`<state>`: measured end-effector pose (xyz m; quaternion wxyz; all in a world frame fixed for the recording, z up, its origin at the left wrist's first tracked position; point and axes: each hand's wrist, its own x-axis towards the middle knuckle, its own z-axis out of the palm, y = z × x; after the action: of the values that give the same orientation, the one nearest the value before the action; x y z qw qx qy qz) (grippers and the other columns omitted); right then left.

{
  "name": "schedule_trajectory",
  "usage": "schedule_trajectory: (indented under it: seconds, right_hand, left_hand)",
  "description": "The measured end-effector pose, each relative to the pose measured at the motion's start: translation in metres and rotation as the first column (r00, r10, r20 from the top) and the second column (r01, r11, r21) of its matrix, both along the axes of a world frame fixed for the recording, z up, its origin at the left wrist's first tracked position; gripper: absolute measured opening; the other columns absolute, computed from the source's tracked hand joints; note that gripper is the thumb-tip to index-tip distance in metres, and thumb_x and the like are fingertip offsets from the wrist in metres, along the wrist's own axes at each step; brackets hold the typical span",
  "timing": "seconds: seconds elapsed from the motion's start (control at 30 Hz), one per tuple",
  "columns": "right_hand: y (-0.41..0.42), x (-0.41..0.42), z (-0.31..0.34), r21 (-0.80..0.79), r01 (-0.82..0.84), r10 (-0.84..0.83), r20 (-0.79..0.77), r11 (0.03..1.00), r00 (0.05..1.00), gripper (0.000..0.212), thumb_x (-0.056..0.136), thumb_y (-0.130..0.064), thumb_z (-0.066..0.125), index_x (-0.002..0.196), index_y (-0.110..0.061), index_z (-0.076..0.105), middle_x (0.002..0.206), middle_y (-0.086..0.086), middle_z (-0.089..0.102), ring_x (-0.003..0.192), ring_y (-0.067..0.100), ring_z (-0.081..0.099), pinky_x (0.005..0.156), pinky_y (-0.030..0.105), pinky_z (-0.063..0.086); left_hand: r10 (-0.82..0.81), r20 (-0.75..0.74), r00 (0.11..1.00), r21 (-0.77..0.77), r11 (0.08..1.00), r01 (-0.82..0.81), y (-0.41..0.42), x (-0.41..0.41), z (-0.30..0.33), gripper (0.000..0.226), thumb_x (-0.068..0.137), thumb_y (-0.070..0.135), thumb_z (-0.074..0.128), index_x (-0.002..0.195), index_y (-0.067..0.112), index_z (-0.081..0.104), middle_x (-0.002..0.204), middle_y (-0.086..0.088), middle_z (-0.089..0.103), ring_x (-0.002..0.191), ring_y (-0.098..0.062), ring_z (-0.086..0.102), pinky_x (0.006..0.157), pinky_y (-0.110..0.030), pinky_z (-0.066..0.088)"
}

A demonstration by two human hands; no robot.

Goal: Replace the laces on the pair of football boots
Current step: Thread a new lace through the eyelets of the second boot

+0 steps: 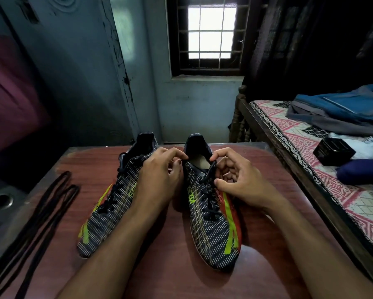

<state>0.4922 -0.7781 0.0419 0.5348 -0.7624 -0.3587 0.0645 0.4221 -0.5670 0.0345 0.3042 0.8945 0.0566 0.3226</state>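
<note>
Seeing both hands curled, pinching the right boot [211, 214] collar: left hand [159, 180], right hand [243, 180]. Left boot [108, 212] beside it. Spare laces [36, 214] near table [170, 266] left edge. Green logo unreadable.

Barred window [212, 32] straight ahead. Right of window: wooden bed [265, 134] w/ patterned sheet [323, 175], blue backpack [349, 108], small black box [334, 152]. Left of window: grey door [73, 67], maroon cloth [13, 100].

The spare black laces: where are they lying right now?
In the head view, the spare black laces lie stretched out on the left edge of the wooden table, left of the left boot and untouched by either hand.
</note>
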Motion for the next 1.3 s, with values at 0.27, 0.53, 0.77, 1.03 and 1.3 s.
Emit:
schedule_trajectory:
  seconds: [0.27, 0.53, 0.77, 1.03, 1.3]
  right_hand:
    - [-0.005, -0.003, 0.000, -0.060, 0.043, -0.041, 0.039, 0.997, 0.998, 0.058, 0.082, -0.004, 0.080, 0.126, -0.033, 0.057, 0.089, -0.003, 0.067, 0.070, 0.007, 0.058, 0.069, 0.023, 0.052]
    - [0.000, -0.030, 0.024, -0.404, 0.220, -0.154, 0.189, 0.888, 0.970, 0.019, 0.090, -0.014, 0.073, 0.100, -0.028, 0.065, 0.065, -0.011, 0.058, 0.057, -0.001, 0.050, 0.060, 0.016, 0.041]
    - [0.003, -0.070, 0.071, -0.793, 0.221, -0.075, 0.217, 0.568, 0.973, 0.035, 0.100, -0.029, 0.062, 0.067, -0.016, 0.063, 0.070, 0.001, 0.058, 0.064, 0.011, 0.049, 0.063, 0.033, 0.040]
    - [0.011, -0.113, 0.112, -0.404, 0.247, -0.181, 0.195, 0.881, 0.964, 0.028, 0.101, -0.024, 0.062, 0.077, -0.024, 0.077, 0.103, 0.001, 0.068, 0.099, 0.011, 0.064, 0.092, 0.026, 0.046]
    - [0.074, -0.125, 0.151, -0.080, 0.144, -0.145, -0.012, 0.986, 0.989, 0.020, 0.099, -0.017, 0.064, 0.099, -0.004, 0.079, 0.101, 0.003, 0.080, 0.094, 0.007, 0.072, 0.093, 0.027, 0.055]
  left_hand:
    - [0.061, 0.133, 0.989, 0.065, 0.995, -0.070, -0.005, 0.002, -0.006, 0.017, 0.091, 0.018, 0.072, 0.104, 0.028, 0.070, 0.110, 0.011, 0.055, 0.099, -0.015, 0.055, 0.070, -0.038, 0.056]
    - [0.135, 0.125, 0.983, 0.046, 0.989, -0.141, -0.003, -0.003, -0.006, 0.016, 0.084, 0.020, 0.079, 0.096, 0.030, 0.074, 0.115, 0.006, 0.056, 0.101, -0.016, 0.050, 0.065, -0.030, 0.047]
    - [0.112, -0.008, 0.994, 0.124, 0.986, -0.110, -0.010, -0.008, -0.005, 0.049, 0.081, 0.018, 0.074, 0.127, 0.028, 0.060, 0.152, -0.004, 0.040, 0.133, -0.031, 0.039, 0.097, -0.046, 0.053]
    - [0.151, 0.022, 0.988, 0.207, 0.966, -0.152, -0.011, -0.010, -0.004, 0.061, 0.081, 0.039, 0.079, 0.135, 0.032, 0.053, 0.137, -0.001, 0.054, 0.124, -0.026, 0.049, 0.096, -0.045, 0.043]
    - [0.026, 0.021, 0.999, 0.131, 0.991, -0.028, -0.014, -0.014, -0.007, 0.057, 0.093, 0.040, 0.068, 0.142, 0.025, 0.043, 0.117, -0.002, 0.068, 0.100, -0.028, 0.068, 0.089, -0.042, 0.048]
